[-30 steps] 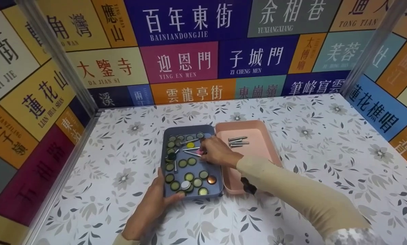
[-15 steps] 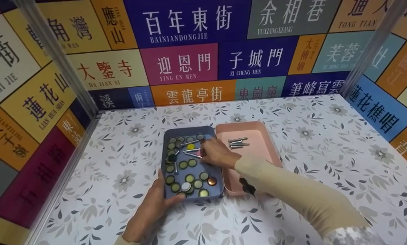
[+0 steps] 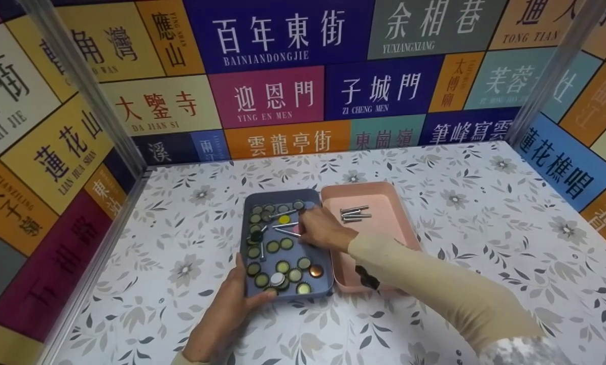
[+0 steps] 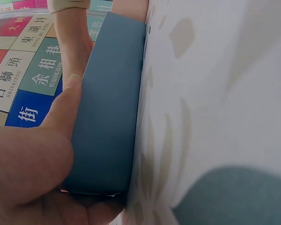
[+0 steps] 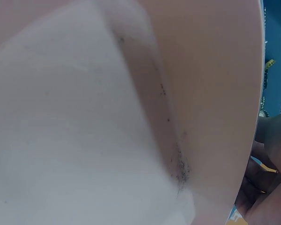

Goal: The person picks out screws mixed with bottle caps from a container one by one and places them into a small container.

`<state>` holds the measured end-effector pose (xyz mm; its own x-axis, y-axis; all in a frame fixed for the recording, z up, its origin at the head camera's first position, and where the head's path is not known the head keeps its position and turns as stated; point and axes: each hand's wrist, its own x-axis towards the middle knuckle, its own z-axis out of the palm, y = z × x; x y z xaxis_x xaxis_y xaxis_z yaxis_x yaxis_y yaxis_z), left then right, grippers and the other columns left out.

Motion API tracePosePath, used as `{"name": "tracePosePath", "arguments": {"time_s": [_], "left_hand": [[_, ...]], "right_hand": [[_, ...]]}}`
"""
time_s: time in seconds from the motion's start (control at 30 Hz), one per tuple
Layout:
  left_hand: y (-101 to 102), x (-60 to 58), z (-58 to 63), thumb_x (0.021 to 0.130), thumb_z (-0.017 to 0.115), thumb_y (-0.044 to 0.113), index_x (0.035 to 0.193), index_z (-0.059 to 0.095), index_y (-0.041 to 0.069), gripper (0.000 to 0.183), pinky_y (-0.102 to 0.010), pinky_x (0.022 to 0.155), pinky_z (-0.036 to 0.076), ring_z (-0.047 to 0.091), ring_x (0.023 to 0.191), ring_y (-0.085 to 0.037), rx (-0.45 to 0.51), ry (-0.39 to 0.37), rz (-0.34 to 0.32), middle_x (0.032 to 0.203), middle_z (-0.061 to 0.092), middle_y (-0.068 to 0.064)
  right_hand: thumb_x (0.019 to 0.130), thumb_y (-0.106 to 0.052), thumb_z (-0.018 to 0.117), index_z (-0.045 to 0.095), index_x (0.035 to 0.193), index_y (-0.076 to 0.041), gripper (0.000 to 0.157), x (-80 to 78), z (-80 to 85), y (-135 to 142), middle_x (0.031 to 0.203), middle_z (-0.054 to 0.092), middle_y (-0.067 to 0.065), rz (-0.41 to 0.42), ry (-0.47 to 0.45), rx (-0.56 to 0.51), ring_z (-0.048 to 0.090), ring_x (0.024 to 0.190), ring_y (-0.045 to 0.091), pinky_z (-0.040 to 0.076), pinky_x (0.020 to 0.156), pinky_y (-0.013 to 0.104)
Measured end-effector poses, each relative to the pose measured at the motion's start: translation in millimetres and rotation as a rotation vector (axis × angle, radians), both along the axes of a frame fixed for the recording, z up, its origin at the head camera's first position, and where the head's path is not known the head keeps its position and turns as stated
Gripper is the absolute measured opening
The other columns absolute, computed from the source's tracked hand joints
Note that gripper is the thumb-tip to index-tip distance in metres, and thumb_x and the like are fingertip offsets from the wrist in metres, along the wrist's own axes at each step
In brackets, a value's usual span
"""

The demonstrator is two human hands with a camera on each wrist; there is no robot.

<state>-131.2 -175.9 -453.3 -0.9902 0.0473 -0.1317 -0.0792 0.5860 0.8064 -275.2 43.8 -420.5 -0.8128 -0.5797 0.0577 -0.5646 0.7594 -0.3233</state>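
Left hand grips the blue tray, right hand inside.

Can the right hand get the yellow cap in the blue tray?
Probably yes. The right hand is at the blue tray, and the yellow cap lies near it with nothing on top. Silver bolts lie close by, so they might get nudged.

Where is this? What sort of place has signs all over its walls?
Maybe an indoor booth set up for sorting small things: sign-covered walls stand around a flowery table, where a blue tray with bottle caps sits beside a pink tray with screws.
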Motion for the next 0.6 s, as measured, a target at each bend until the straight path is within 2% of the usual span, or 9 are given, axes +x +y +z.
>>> {"name": "tracePosePath", "arguments": {"time_s": [0.17, 0.43, 0.6], "left_hand": [[0.0, 0.6, -1.1, 0.076, 0.084, 0.039, 0.159, 0.0, -0.003, 0.125, -0.056, 0.121, 0.027, 0.04, 0.143, -0.041, 0.005, 0.023, -0.007, 0.154, 0.036, -0.031], [-0.7, -0.6, -1.8, 0.077, 0.084, 0.039, 0.159, 0.0, -0.003, 0.125, -0.056, 0.123, 0.024, 0.035, 0.146, -0.042, 0.003, 0.024, -0.004, 0.157, 0.032, -0.031], [-1.6, 0.2, -1.3, 0.077, 0.084, 0.039, 0.159, -0.001, -0.004, 0.125, -0.056, 0.121, 0.027, 0.04, 0.143, -0.042, -0.007, 0.044, -0.025, 0.155, 0.036, -0.032]], "right_hand": [[0.084, -0.018, 0.08, 0.078, 0.087, -0.002, 0.017, 0.3, -0.1, -0.3, 0.09, 0.076, 0.013, -0.01, -0.014, -0.001, 0.065, 0.089, 0.032, 0.053, 0.083, 0.044], [0.084, -0.015, 0.077, 0.077, 0.082, -0.002, 0.013, -0.2, 0.2, -0.5, 0.088, 0.074, 0.013, -0.006, -0.006, 0.01, 0.061, 0.093, 0.032, 0.05, 0.084, 0.045], [0.083, -0.012, 0.074, 0.076, 0.08, -0.002, 0.011, -0.7, 1.1, -0.8, 0.083, 0.074, 0.011, -0.016, -0.01, 0.013, 0.062, 0.082, 0.028, 0.053, 0.074, 0.04]]}}
